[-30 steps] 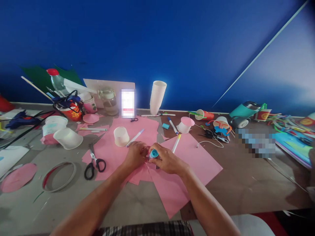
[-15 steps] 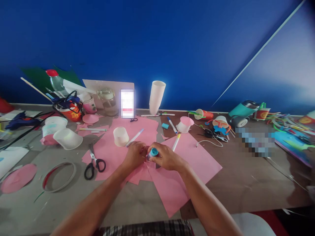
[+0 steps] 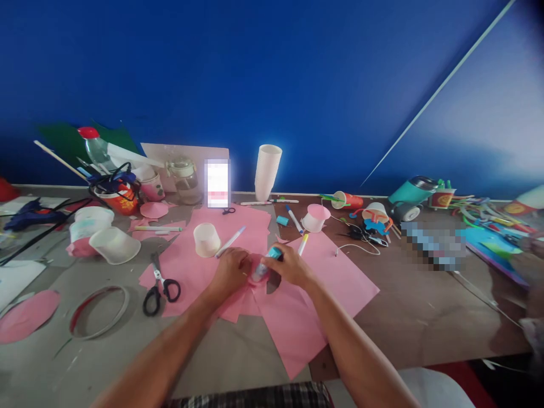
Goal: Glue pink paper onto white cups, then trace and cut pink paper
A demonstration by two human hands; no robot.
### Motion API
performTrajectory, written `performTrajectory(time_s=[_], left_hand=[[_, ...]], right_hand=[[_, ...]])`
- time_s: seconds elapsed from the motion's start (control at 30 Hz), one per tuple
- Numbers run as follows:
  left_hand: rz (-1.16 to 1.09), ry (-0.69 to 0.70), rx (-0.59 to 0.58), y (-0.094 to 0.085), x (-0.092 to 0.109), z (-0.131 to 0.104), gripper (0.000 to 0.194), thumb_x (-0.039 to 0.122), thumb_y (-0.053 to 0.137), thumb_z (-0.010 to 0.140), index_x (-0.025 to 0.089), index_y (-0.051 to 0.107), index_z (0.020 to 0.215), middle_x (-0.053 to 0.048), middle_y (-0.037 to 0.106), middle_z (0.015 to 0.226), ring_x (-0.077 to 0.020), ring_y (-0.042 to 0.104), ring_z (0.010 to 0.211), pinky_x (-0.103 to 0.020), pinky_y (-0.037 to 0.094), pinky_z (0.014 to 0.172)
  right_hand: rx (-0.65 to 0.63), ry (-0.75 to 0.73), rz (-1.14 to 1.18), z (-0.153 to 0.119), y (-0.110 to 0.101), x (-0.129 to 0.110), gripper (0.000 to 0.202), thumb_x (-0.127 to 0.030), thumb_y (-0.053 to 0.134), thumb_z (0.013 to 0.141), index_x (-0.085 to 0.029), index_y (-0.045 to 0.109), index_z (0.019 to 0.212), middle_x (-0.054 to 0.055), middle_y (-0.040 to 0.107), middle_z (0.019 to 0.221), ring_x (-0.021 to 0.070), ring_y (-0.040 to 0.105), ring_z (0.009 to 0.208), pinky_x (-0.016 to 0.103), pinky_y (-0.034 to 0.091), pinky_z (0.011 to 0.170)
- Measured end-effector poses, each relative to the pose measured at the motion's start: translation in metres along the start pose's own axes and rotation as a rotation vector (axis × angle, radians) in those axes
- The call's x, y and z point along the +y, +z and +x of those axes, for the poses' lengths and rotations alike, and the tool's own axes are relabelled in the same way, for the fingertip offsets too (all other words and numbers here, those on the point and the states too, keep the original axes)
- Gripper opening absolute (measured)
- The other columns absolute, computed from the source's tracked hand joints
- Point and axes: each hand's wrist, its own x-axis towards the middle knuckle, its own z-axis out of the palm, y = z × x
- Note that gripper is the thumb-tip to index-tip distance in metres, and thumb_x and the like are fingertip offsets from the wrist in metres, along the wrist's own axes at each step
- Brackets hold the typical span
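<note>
In my right hand [image 3: 293, 265] is a glue stick [image 3: 272, 254], its blue end up and its pale barrel tilted down to the left over pink paper. My left hand [image 3: 233, 271] has its fingers curled at the edge of a small pink paper piece [image 3: 258, 280]. Its fingertips are partly hidden. Under both hands lie larger pink paper sheets [image 3: 293, 340]. A loose blue cap [image 3: 281, 220] rests beyond my right hand. Just past my left hand are a white paper cup [image 3: 206, 240] and a marker [image 3: 230, 242].
Black-handled scissors [image 3: 158, 283] and a tape ring [image 3: 100, 311] lie left. Stacked white cups [image 3: 267, 173] stand near the blue wall. A pink-topped cup [image 3: 315, 218] and a teal tumbler [image 3: 411, 195] are on the right. A blurred hand [image 3: 533, 255] shows at the right edge.
The glue stick has tilted from near upright to a slant, its lower end now on the pink paper. My right hand has shifted slightly right. A blurred hand has appeared at the right edge.
</note>
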Motion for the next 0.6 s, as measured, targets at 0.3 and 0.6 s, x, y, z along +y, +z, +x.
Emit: performTrajectory(time_s=[0.3, 0.6], left_hand=[[0.0, -0.059, 0.006, -0.003, 0.003, 0.0, 0.034, 0.018, 0.044, 0.081, 0.022, 0.024, 0.054, 0.002, 0.037, 0.054, -0.0136, 0.037, 0.056, -0.03, 0.026, 0.059], [-0.042, -0.135, -0.071, -0.013, 0.013, 0.0, 0.015, 0.015, 0.05, 0.072, 0.019, 0.064, 0.075, -0.004, 0.069, 0.079, -0.02, 0.058, 0.077, -0.031, 0.041, 0.069]], right_hand=[[0.207, 0.204, 0.823, 0.012, -0.024, 0.018, 0.042, -0.049, 0.084, 0.057, -0.019, 0.055, 0.062, -0.007, 0.045, 0.048, 0.0075, 0.039, 0.045, 0.022, 0.029, 0.044], [0.075, 0.201, 0.98, 0.013, -0.02, 0.013, 0.034, -0.041, 0.084, 0.06, -0.018, 0.059, 0.063, -0.008, 0.049, 0.041, 0.0044, 0.032, 0.034, 0.022, 0.029, 0.041]])
